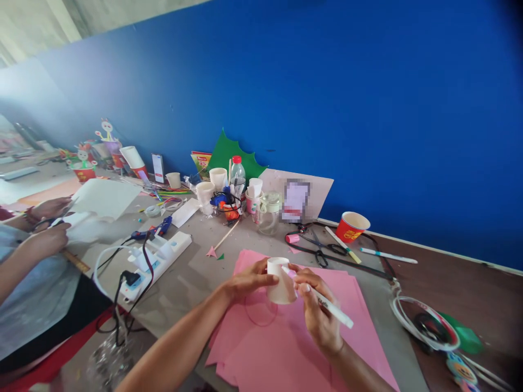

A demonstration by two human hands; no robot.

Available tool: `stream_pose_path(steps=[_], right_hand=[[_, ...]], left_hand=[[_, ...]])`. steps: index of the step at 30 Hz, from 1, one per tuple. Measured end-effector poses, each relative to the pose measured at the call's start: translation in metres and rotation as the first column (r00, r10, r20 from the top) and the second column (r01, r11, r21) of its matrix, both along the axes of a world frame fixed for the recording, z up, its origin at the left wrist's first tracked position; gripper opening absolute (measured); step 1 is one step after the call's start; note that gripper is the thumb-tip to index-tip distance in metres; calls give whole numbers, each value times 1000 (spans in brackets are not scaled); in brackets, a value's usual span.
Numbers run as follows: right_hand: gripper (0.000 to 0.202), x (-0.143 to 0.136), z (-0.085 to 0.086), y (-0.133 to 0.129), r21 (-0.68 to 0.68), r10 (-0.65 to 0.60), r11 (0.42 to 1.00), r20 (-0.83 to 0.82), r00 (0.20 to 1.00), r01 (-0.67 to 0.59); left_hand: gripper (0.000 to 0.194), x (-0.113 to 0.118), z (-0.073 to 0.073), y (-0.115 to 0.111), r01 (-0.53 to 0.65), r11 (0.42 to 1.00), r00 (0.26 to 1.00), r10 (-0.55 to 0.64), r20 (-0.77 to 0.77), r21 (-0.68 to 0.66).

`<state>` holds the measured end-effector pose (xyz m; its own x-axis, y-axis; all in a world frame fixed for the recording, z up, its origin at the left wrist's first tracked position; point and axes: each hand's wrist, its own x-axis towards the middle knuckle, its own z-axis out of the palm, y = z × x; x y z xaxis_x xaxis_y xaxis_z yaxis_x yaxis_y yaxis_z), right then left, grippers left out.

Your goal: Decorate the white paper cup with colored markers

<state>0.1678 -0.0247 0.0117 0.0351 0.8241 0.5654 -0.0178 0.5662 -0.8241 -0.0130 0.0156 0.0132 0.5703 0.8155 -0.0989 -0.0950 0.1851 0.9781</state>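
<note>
Left hand (249,280) grips a white paper cup (280,281), mouth down, over pink paper (286,348) on the counter (192,272). Right hand (316,313), at the cup's 3 o'clock, pinches a white marker (329,307), tip touching the cup wall. Cup looks light, thin, easily crushed; best held lightly around the wall. Scissors (322,250) lie at 1 o'clock.
</note>
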Motion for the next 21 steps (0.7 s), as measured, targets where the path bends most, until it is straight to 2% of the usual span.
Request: stream_pose_path(steps=[9,15,21], right_hand=[[16,0,-5,0,90,-12,996,70,997,6],[21,-2,7,0,146,-5,989,132,991,-15],[21,-5,18,0,182,-24,983,152,988,-4]], left_hand=[[72,2,-1,1,-6,999,1000,7,-24,42],[65,3,0,1,0,997,999,5,-53,81],[75,2,-12,4,-22,994,992,36,-120,110]])
